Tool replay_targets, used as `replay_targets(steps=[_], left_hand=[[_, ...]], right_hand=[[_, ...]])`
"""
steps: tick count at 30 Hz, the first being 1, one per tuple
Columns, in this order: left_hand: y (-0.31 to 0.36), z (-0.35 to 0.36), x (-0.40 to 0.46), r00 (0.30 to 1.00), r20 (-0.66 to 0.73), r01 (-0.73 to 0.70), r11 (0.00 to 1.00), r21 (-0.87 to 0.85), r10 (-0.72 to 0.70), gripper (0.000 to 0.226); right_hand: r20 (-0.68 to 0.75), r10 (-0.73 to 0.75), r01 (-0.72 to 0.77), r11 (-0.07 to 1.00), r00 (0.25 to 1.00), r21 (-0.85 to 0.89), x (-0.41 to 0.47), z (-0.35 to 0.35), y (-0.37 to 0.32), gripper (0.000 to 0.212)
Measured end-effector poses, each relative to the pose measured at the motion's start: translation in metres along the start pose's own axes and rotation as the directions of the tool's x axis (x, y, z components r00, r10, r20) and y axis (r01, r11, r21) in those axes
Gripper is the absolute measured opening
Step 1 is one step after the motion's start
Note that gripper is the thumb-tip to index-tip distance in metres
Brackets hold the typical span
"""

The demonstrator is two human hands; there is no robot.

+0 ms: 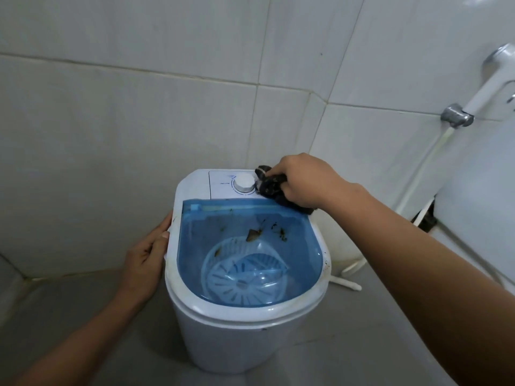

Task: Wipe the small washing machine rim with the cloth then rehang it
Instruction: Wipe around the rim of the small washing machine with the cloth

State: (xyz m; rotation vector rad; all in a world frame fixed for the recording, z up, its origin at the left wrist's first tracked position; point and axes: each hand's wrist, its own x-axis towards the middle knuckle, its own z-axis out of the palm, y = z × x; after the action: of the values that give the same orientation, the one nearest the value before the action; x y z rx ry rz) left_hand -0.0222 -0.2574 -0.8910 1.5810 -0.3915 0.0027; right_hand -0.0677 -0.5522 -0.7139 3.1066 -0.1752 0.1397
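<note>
A small white washing machine [239,341] stands on the grey floor in a tiled corner. Its translucent blue lid [250,246] carries brown dirt specks, and a white basket shows through it. The white rim [174,218] runs around the lid. My right hand [303,182] is shut on a dark cloth [271,186] and presses it on the back right of the top panel, beside the white dial [244,183]. My left hand [147,257] rests flat against the machine's left side, with the thumb on the rim and nothing held.
A white bidet sprayer [493,79] hangs in a wall holder at the upper right, its hose [423,168] trailing down to the floor. A toilet tank [479,190] stands at the right. Tiled walls close in behind and to the left.
</note>
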Motion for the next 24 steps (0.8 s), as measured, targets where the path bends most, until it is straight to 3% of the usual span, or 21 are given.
replay_targets(steps=[8,14,19,24], left_hand=[[0.002,-0.003,0.000,1.000,-0.010,0.025,0.999,0.022,-0.024,0.039],[0.008,0.000,-0.001,1.000,-0.018,0.025,0.999,0.034,-0.025,0.036],[0.007,0.000,-0.002,0.998,-0.038,0.044,0.998,0.041,-0.043,0.038],[0.004,0.000,-0.002,0.999,-0.029,0.035,0.999,0.027,-0.035,0.035]], right_hand=[[-0.088,0.038,-0.035,0.999,0.995,0.038,-0.007,0.004,-0.001,0.048],[-0.029,0.010,-0.005,0.988,1.000,0.155,-0.023,0.002,0.013,0.053],[-0.112,0.067,-0.062,0.997,0.991,0.051,0.008,-0.002,0.001,0.053],[-0.053,0.008,-0.005,0.998,0.999,0.056,-0.001,0.000,-0.001,0.054]])
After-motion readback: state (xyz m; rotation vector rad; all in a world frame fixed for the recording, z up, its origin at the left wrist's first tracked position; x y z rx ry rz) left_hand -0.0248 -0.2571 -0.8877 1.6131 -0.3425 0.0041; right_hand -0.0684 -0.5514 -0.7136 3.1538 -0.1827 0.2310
